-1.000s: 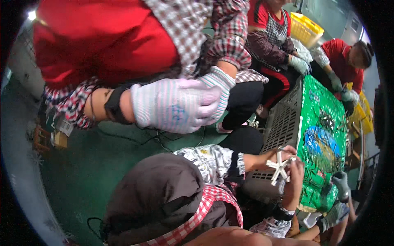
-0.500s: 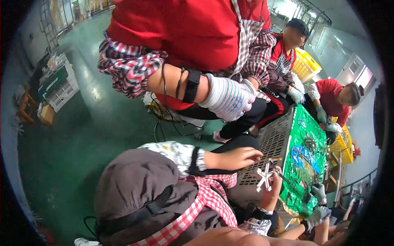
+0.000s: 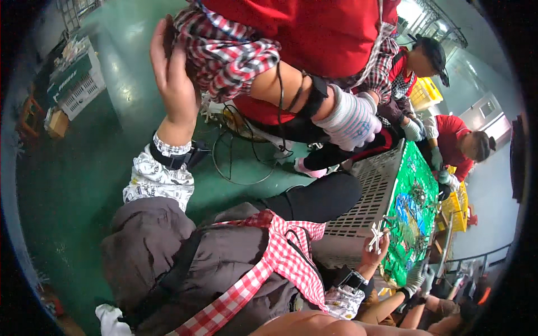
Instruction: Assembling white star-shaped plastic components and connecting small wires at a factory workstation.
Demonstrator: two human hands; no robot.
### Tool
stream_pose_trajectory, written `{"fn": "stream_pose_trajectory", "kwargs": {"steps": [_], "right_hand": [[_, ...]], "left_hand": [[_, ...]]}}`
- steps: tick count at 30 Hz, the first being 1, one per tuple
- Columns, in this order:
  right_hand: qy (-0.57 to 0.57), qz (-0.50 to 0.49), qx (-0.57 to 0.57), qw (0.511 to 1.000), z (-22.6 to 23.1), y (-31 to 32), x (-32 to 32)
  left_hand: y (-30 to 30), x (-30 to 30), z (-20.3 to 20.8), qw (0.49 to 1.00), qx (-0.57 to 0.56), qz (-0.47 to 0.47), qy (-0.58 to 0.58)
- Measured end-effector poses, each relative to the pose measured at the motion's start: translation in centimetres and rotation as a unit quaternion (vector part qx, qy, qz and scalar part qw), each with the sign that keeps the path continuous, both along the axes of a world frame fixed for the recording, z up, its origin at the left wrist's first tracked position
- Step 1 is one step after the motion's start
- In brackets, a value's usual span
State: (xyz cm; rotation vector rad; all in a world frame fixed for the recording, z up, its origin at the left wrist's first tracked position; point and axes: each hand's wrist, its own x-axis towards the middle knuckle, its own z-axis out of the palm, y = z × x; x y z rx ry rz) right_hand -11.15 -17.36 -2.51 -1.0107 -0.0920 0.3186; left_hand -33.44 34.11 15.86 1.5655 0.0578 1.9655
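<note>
My right hand pinches a white plastic piece, lower right; left hand, fingers together, touches a sleeve, upper left.

We see left hand raised, bare palm against red-and-white checked sleeve of neighbouring person in red top. Right hand lower right, fingers pinched round small white cross-shaped plastic piece. Just beyond that grip: grey perforated plastic crate topped by green patterned sheet. Above grip, neighbour's white knitted glove hangs over crate edge. Left of grip, our dark lap, red checked cloth. Green floor under raised hand.
</note>
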Motion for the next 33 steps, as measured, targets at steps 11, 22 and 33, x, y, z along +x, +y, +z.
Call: {"fn": "stream_pose_trajectory", "kwargs": {"steps": [11, 22, 33], "right_hand": [[-0.001, -0.049, -0.062, 0.997, 1.4, 0.3, -4.7], [0.020, -0.068, -0.001, 0.997, 1.1, -0.1, -6.3], [0.035, -0.083, 0.009, 0.996, 0.3, -1.1, -6.4]], "left_hand": [[-4.6, 1.2, -3.5, 0.907, -0.145, -0.394, -0.019], [-11.7, 9.0, -4.4, 0.867, 0.081, -0.454, 0.187], [-3.4, 8.4, -11.3, 0.880, 0.212, -0.299, 0.302]]}}
